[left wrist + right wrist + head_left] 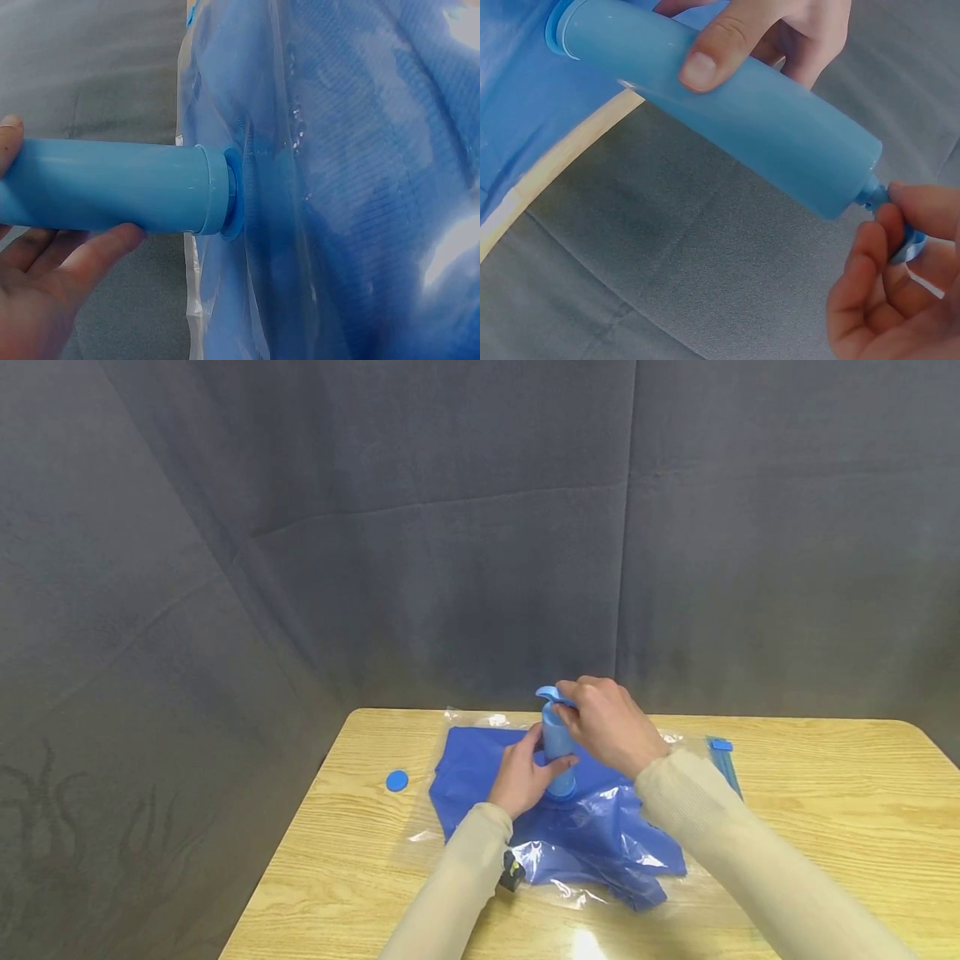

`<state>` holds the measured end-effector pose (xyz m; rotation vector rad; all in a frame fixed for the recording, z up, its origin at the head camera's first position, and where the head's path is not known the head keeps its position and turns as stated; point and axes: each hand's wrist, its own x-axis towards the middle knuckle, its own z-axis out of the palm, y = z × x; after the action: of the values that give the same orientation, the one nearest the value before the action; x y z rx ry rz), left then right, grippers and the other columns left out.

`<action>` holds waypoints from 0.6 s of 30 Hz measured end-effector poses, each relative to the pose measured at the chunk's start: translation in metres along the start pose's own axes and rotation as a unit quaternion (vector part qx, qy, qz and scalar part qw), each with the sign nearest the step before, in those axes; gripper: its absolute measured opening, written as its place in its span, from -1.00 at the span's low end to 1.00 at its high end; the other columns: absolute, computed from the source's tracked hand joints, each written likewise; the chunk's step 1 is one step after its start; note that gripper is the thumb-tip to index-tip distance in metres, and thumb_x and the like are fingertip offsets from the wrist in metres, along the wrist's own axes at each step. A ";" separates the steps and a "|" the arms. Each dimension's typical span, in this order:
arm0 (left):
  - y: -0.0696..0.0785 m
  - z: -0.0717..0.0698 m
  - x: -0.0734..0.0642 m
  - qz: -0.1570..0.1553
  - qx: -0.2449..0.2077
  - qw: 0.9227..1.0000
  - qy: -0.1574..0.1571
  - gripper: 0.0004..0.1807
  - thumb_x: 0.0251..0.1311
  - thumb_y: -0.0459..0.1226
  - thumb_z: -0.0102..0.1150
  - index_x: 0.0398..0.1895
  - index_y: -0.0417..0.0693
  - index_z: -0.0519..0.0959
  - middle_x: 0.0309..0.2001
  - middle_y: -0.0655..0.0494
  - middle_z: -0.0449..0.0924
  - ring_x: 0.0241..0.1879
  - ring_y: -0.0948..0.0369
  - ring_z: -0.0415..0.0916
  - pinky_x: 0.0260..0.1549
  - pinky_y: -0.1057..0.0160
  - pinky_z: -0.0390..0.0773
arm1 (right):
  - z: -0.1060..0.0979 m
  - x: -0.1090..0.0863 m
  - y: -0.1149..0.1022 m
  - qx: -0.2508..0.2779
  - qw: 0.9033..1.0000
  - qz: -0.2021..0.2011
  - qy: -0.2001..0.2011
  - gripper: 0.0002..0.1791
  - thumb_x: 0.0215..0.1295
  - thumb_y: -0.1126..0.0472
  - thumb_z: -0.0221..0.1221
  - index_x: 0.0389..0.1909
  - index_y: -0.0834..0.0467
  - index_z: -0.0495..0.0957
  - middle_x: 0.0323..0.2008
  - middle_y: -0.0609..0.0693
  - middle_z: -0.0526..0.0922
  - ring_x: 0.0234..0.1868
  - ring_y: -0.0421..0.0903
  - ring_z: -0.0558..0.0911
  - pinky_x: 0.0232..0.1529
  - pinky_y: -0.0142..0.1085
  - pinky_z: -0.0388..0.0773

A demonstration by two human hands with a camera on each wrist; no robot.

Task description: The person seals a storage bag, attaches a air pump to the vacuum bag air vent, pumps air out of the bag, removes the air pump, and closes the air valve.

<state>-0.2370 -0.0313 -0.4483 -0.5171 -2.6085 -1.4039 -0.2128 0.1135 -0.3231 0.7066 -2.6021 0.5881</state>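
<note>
A light-blue hand pump (558, 739) stands upright on a clear vacuum storage bag (540, 852) with blue fabric inside. Its base meets the round valve (234, 193) in the bag's film. My left hand (520, 777) grips the pump's barrel (727, 112), with the thumb along one side and fingers round the other. At the top, my right hand (609, 722) holds the pump's handle (551, 694) between thumb and curled fingers. In the right wrist view the handle sits close to the barrel's end, with a short piece of rod (871, 196) showing.
Left of the bag a round blue cap (397, 781) lies on the wooden table (322, 860). A small black object (512, 871) sits by the left sleeve. The bag's blue zip slider (721, 744) is at its right edge. A grey curtain (450, 568) hangs behind the table.
</note>
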 end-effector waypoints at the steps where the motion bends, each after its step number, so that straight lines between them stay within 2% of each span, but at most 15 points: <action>1: 0.000 0.000 0.000 -0.003 -0.001 1.000 -0.001 -0.39 0.15 0.04 0.29 0.25 0.10 0.40 0.11 0.01 0.63 0.12 0.10 0.58 0.04 0.07 0.60 | 0.000 0.000 0.000 -0.001 1.000 -0.001 0.000 -0.95 0.24 0.31 0.24 -0.39 0.20 0.57 -0.56 0.01 0.53 -0.55 -0.11 0.50 -0.48 -0.25 0.51; 6: 0.000 0.000 0.000 -0.011 -0.003 1.000 -0.004 -0.38 0.16 0.03 0.29 0.27 0.11 0.38 0.11 0.01 0.62 0.13 0.09 0.57 0.06 0.03 0.58 | 0.000 0.002 0.001 0.001 1.000 -0.005 -0.002 -0.88 0.24 0.33 0.23 -0.47 0.16 0.52 -0.59 -0.02 0.50 -0.56 -0.11 0.47 -0.49 -0.28 0.47; 13: 0.000 -0.001 0.000 -0.010 0.000 1.000 -0.002 -0.38 0.14 0.03 0.30 0.26 0.12 0.39 0.10 0.01 0.64 0.12 0.11 0.58 0.05 0.07 0.59 | -0.002 0.005 -0.001 0.001 1.000 -0.010 -0.010 -0.74 0.23 0.34 0.20 -0.60 0.12 0.40 -0.69 -0.06 0.39 -0.62 -0.13 0.39 -0.54 -0.32 0.36; 16: -0.002 -0.001 0.000 -0.003 0.000 1.000 -0.001 -0.38 0.15 0.03 0.30 0.26 0.11 0.39 0.08 0.01 0.64 0.11 0.11 0.59 0.03 0.10 0.60 | -0.004 0.007 -0.003 0.005 1.000 -0.016 0.003 -0.75 0.23 0.35 0.19 -0.60 0.13 0.41 -0.69 -0.06 0.39 -0.62 -0.13 0.38 -0.55 -0.33 0.36; 18: -0.003 -0.002 0.000 0.004 -0.001 1.000 0.001 -0.38 0.14 0.03 0.30 0.25 0.10 0.40 0.07 0.01 0.65 0.10 0.11 0.59 0.03 0.12 0.61 | -0.005 0.007 -0.004 0.010 0.999 -0.024 0.023 -0.83 0.23 0.35 0.19 -0.54 0.15 0.48 -0.66 -0.05 0.42 -0.62 -0.14 0.40 -0.55 -0.33 0.38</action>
<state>-0.2382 -0.0341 -0.4496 -0.5259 -2.6000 -1.4041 -0.2151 0.1103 -0.3141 0.7516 -2.5336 0.6082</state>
